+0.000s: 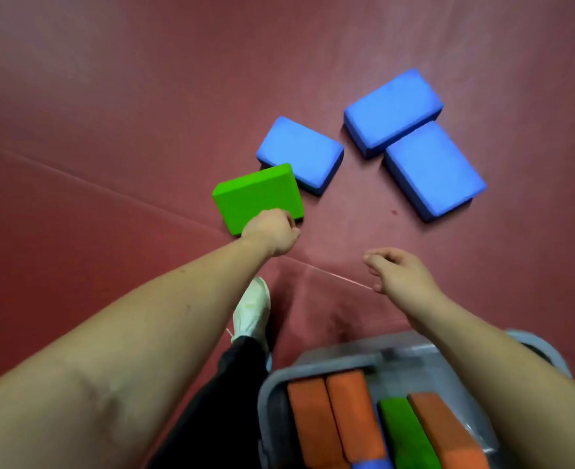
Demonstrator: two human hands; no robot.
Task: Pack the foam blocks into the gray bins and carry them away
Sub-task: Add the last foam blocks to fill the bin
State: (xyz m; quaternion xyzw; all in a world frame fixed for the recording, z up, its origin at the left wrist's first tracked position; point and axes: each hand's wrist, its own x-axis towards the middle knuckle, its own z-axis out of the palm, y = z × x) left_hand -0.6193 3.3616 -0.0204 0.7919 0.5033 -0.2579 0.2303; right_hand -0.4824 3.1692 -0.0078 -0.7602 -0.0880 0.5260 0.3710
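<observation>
Green rectangular foam block (255,194), smooth and matte, tilts in the left hand's (271,235) curled grip; three blue foam slabs (301,154) lie just beyond it; the right hand (398,272) hangs loosely curled, holding nothing.

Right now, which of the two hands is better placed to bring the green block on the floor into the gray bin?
Left. The left hand grips the green block on the floor at its near edge. The right hand hangs loosely curled and holds nothing, apart from every block.
</observation>
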